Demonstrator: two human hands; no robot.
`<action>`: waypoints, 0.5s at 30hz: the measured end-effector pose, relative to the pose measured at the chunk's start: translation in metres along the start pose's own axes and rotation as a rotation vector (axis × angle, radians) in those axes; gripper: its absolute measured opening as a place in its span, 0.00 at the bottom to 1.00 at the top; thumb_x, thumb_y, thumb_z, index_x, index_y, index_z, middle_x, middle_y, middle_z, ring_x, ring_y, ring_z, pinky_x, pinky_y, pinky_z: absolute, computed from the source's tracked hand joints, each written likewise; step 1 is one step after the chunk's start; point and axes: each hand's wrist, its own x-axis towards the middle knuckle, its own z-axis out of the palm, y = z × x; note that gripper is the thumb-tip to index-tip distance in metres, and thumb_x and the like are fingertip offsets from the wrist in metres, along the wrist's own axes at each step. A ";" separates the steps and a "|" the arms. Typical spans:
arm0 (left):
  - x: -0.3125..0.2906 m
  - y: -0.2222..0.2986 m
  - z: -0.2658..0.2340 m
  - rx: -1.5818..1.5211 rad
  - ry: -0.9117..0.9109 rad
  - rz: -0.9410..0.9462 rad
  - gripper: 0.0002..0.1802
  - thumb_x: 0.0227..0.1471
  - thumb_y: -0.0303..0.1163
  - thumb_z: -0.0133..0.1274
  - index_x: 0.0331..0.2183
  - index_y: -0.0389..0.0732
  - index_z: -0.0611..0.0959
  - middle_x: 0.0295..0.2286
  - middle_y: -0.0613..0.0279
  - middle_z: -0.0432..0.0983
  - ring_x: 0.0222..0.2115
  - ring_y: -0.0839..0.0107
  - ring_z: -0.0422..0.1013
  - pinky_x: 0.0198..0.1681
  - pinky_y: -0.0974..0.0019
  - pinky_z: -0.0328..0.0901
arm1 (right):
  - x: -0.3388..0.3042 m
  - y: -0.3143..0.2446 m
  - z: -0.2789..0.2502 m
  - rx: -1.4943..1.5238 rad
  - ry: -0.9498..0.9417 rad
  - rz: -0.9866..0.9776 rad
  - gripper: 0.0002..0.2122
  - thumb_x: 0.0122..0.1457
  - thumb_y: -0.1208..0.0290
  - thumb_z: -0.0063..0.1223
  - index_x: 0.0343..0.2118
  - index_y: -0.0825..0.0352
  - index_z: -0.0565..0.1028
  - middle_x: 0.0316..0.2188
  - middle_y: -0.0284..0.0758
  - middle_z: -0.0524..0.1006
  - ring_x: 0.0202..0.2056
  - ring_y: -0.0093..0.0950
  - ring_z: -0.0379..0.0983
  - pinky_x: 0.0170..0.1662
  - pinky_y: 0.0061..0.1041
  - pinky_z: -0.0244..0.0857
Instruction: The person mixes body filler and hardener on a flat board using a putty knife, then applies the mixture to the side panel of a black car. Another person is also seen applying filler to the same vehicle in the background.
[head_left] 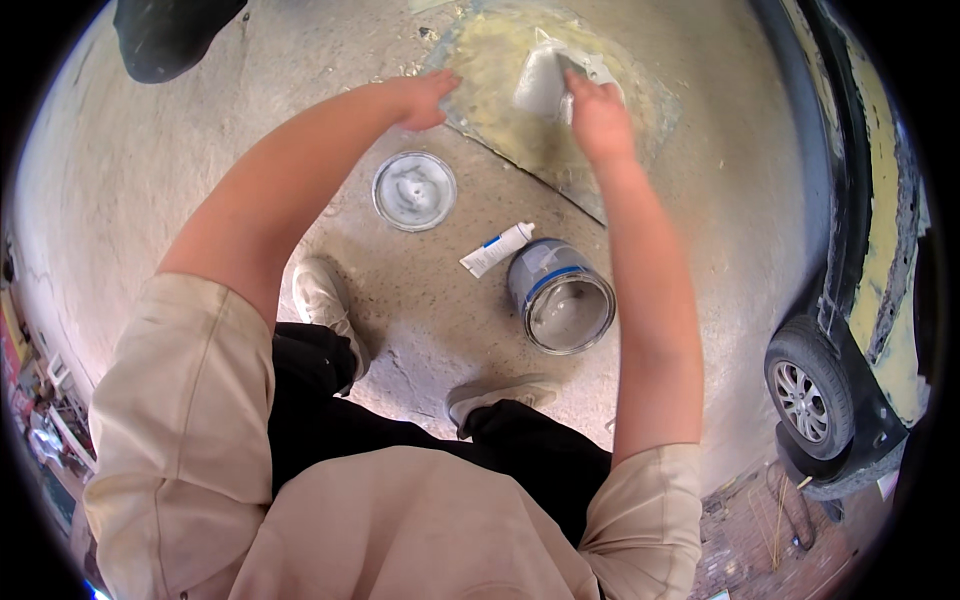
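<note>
Rough, speckled concrete floor, pale grey, fills the view; on it lies a flat mixing board (640, 110) smeared with yellowish filler paste, glossy and uneven, its dark edge running diagonally; right hand (598, 115) is on the board, fingers clamped on a thin flat spreader (545, 80) loaded with pale grey-white putty — blade tilted against the paste; left hand (425, 98) rests at the board's left edge, fingers together and pressed down flat, holding nothing; just below the board, a round metal lid (414, 190) lies face up, grey residue inside; near it a small white tube (497, 249) with a blue band, lying on its side; touching or just beside the tube — an open cylindrical tin (560, 296), metal rim, grey putty inside, blue-grey label; two worn whitish shoes (325, 300) below; car (860, 300) at right, dark body with patchy yellow filler, rubber tyre and spoked wheel.
</note>
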 end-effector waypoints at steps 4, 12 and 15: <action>0.001 0.000 0.003 0.023 0.007 -0.008 0.40 0.51 0.35 0.45 0.62 0.46 0.49 0.63 0.56 0.40 0.63 0.61 0.44 0.62 0.61 0.49 | -0.030 -0.038 0.048 -0.121 -0.091 -0.002 0.21 0.53 0.76 0.44 0.53 0.67 0.68 0.46 0.42 0.72 0.43 0.39 0.70 0.44 0.32 0.69; -0.002 0.005 -0.001 0.036 0.002 -0.008 0.40 0.51 0.35 0.45 0.62 0.46 0.49 0.63 0.55 0.41 0.63 0.62 0.44 0.62 0.61 0.50 | -0.072 -0.047 0.033 -0.014 -0.287 -0.043 0.21 0.51 0.77 0.45 0.51 0.68 0.68 0.43 0.42 0.73 0.43 0.39 0.70 0.44 0.32 0.68; 0.003 0.005 -0.003 0.037 -0.003 -0.005 0.40 0.51 0.35 0.45 0.62 0.45 0.49 0.63 0.55 0.40 0.63 0.61 0.45 0.62 0.61 0.50 | -0.083 -0.039 0.009 0.016 -0.463 -0.096 0.21 0.50 0.79 0.45 0.50 0.64 0.70 0.43 0.39 0.74 0.43 0.39 0.70 0.45 0.33 0.68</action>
